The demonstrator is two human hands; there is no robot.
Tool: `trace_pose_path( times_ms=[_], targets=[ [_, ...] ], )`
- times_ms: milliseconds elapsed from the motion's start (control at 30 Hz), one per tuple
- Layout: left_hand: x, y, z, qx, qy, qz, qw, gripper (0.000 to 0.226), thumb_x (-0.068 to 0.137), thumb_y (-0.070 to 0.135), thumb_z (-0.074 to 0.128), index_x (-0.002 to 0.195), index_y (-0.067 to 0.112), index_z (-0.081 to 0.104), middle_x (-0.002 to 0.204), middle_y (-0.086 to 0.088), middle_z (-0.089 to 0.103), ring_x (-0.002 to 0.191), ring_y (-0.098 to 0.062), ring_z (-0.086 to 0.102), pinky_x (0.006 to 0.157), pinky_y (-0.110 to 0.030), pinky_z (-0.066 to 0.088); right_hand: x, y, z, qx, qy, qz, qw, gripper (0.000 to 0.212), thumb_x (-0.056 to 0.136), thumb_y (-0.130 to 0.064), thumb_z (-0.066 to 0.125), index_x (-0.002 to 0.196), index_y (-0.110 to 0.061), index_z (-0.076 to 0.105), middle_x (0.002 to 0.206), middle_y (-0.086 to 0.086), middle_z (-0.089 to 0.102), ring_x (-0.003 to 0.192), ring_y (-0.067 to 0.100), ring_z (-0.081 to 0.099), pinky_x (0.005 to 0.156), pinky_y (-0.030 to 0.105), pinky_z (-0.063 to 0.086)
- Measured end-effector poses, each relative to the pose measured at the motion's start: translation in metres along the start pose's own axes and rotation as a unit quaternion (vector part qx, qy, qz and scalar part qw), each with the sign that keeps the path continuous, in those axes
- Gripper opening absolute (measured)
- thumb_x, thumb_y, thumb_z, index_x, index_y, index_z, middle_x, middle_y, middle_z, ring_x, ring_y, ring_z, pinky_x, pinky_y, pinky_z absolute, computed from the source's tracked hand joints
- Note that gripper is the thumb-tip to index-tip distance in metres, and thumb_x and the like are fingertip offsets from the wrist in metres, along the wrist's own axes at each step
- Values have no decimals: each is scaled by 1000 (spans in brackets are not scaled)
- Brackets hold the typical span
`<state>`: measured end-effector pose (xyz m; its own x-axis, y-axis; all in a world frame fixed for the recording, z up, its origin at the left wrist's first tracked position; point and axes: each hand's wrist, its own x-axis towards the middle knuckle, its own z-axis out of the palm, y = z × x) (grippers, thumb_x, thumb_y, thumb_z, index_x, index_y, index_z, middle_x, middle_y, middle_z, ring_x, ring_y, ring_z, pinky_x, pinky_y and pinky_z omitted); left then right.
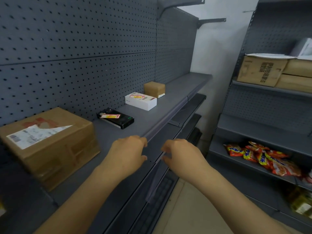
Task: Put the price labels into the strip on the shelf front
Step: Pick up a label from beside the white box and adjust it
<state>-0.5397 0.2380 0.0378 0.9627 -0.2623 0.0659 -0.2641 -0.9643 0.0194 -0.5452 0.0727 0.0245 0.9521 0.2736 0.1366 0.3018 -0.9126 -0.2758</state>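
Observation:
A dark grey label strip [168,118] runs along the front edge of the shelf [118,132]. Its nearer section [154,181] hangs tilted away from the edge. My left hand [128,152] curls its fingers and thumb round the strip at the shelf edge. My right hand [180,154] pinches the top end of the loose section just to the right of it. One yellow and red price label [110,116] lies on a black box [121,123], and another price label [137,96] lies on a white box [143,103]. Neither hand holds a label.
A large cardboard box [50,146] stands on the shelf at left, and a small brown box [154,89] sits further back. Pegboard backs the shelf. At right, another rack holds cartons [263,71] and red snack packets [263,157]. Lower shelves jut out below the strip.

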Motion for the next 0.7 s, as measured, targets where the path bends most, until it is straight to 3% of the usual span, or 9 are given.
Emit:
trace_pose_path(
  times_ms=[367,700],
  targets=[
    [137,0,-4,16,-14,-23,1000,33,88,41,58,115,22,55,119,1,59,108,-22,58,90,-38,50,120,73,-9,7,-9,-7,1000,27,92,-28,55,116,-18,59,115,3,60,106,23,56,85,37,51],
    [245,16,8,1,-5,-103,995,35,88,42,58,117,22,54,121,1,59,107,-22,58,88,-38,50,230,141,-21,-13,-37,-79,996,19,90,-24,52,103,-16,62,105,7,65,97,28,59,81,41,54]
  ],
)
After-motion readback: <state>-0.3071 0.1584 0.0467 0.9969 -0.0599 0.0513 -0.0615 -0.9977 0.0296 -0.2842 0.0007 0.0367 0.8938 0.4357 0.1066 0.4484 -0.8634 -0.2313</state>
